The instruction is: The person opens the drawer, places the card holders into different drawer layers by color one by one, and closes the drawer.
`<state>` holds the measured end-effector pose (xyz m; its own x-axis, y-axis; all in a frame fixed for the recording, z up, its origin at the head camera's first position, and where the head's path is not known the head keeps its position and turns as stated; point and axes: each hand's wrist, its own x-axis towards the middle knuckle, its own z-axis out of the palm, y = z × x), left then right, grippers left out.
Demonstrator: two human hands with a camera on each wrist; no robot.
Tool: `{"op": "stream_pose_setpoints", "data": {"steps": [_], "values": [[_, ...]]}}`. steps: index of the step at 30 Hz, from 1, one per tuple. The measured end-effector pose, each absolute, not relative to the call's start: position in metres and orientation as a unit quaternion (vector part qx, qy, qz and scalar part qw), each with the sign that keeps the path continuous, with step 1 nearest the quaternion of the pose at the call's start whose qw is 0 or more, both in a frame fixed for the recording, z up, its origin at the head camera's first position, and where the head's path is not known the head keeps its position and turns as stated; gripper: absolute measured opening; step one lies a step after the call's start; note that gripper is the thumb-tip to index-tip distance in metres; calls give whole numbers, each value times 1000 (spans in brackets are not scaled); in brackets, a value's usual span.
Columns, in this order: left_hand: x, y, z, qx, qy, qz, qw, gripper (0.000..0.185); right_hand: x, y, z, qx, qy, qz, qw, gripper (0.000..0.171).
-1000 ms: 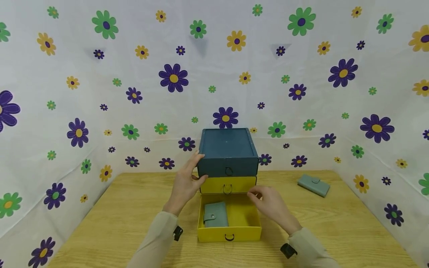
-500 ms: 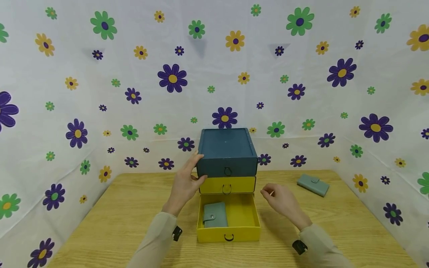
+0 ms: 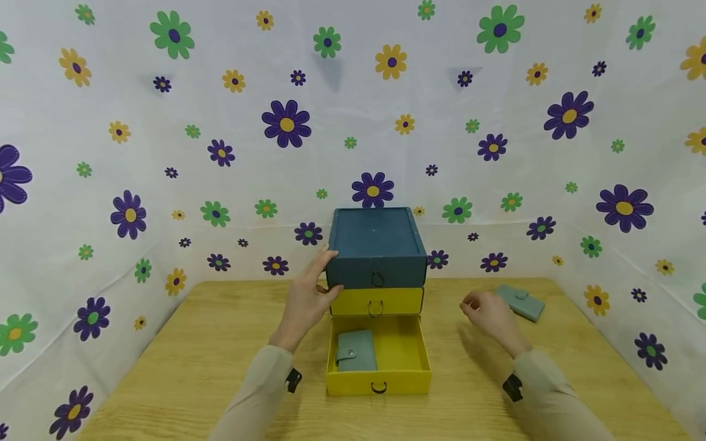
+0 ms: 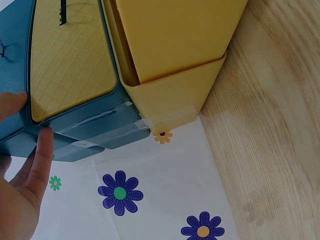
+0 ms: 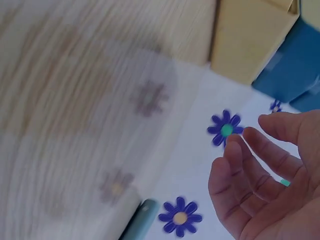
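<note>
At the centre of the head view stands a small three-drawer chest (image 3: 377,257), teal on top with two yellow drawers below, and its bottom drawer (image 3: 378,361) is pulled out toward the lower middle of the frame with a grey-green snap wallet (image 3: 356,350) lying flat against its left wall. The left hand (image 3: 306,300) rests on the chest's left side with straight fingers against the teal upper corner, thumb at the front edge, bracing rather than gripping; the left wrist view shows the fingertips (image 4: 42,150) pressed to the teal wall. The right hand (image 3: 488,311) hangs above the wooden table (image 3: 220,355) right of centre, holding nothing, its fingers loosely curled as the right wrist view shows, and it is just beside a second grey-green wallet (image 3: 521,302) lying flat near the table's far right edge. That wallet looks light, soft-sided and slightly pliant, likely faux leather with a snap tab, so it should not slip easily or break; it lies low on the table, so a pinch across its long edges, thumb on one side and fingers on the other, seems the surest hold. The chest looks like light card and could slide if not steadied.
</note>
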<state>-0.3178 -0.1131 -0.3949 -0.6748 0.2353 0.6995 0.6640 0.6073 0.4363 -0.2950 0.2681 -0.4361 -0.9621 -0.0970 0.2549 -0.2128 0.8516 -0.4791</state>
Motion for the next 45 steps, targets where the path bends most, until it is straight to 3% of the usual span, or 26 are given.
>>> {"op": "stream_pose_setpoints", "data": {"steps": [7, 26, 45], "values": [[-317, -113, -394, -265, -844, -353, 305, 74, -301, 297, -439, 51, -961, 264, 62, 28], [-320, -113, -393, -272, -843, -346, 310, 73, -299, 365, -432, -14, -969, 246, 34, 45], [-319, -114, -395, -266, -847, -351, 297, 73, -306, 387, -433, 11, -980, 196, 29, 43]]}}
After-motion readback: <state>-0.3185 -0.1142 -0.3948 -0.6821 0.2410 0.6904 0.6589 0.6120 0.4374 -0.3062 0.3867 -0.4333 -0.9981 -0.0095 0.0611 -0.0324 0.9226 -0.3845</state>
